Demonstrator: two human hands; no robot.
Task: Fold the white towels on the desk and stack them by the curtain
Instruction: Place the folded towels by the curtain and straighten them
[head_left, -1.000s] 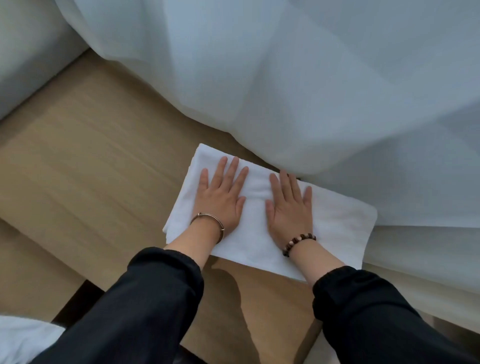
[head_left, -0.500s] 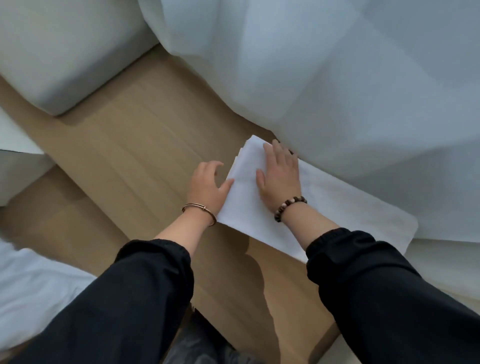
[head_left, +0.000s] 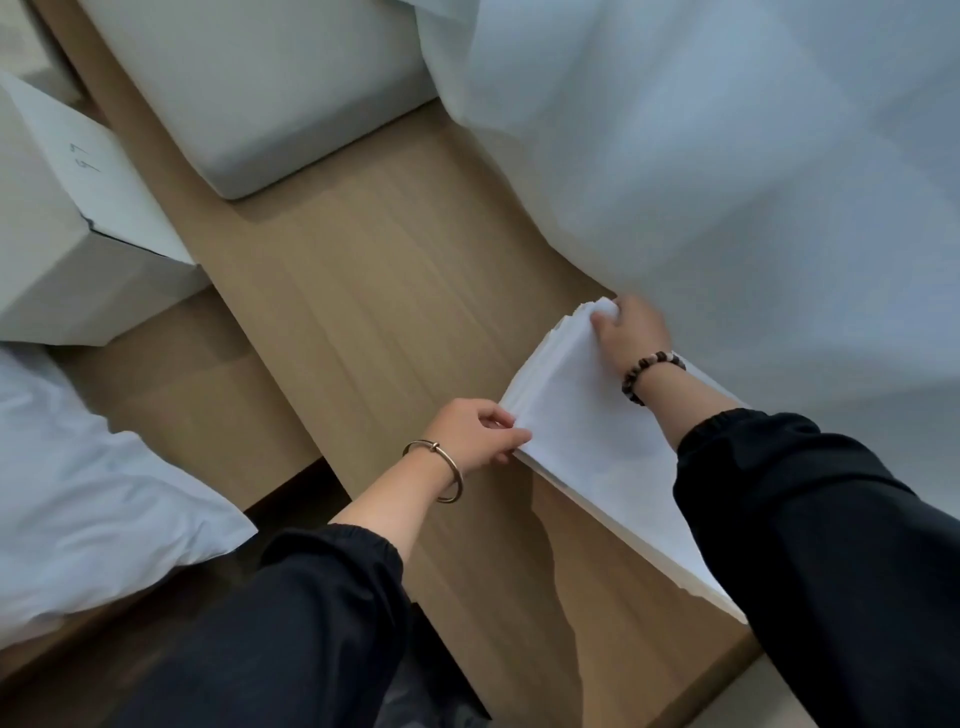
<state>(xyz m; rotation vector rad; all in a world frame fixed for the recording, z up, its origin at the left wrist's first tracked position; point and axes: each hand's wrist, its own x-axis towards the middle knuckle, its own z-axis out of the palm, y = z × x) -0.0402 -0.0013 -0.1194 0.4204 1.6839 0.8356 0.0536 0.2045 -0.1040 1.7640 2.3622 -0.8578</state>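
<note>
A folded white towel (head_left: 582, 436) lies on the wooden desk (head_left: 374, 322) close under the sheer white curtain (head_left: 727, 156). Its left end shows several layered edges. My left hand (head_left: 475, 434) pinches the near left corner of the towel between thumb and fingers. My right hand (head_left: 626, 327) grips the far left corner, right beside the curtain's hem. My right forearm and dark sleeve cover the towel's right part.
A pale cushion-like block (head_left: 270, 88) sits on the desk at the back. A white box (head_left: 67, 228) with handwritten marks stands at the left. A loose white cloth (head_left: 78, 499) lies at the lower left, below the desk edge.
Both hands went from pressing flat on the towel to taking hold of the corners at its left end. The view has swung left, bringing the box and the loose cloth into sight.
</note>
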